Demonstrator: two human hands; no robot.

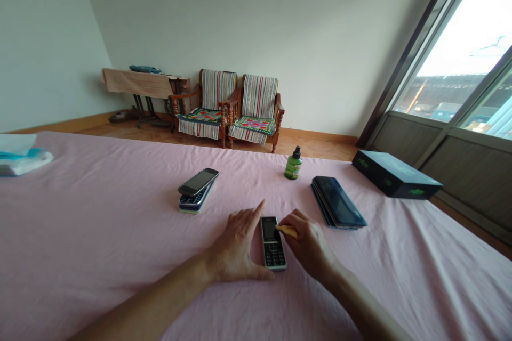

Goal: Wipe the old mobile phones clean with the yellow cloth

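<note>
A black and silver keypad phone (274, 249) lies face up on the pink cloth, its screen end pointing away from me. Along its left side rests my left hand (239, 248), thumb and fingers spread apart, the thumb by the phone's lower corner. My right hand (302, 237) is closed on a small yellowish-tan tool (288, 231), perhaps a wooden stick or brush. The tool's tip meets the phone's screen near its right edge. What kind of tool it is cannot be made out, since the fingers cover part of it.
Beyond my left hand sits a stack of older phones (199, 181). A pile of dark smartphones (338, 202) lies to the right, near a green spray bottle (294, 164) and a black box (394, 176). A tissue pack (28, 162) is at far left. Two wooden chairs (256, 125) stand behind.
</note>
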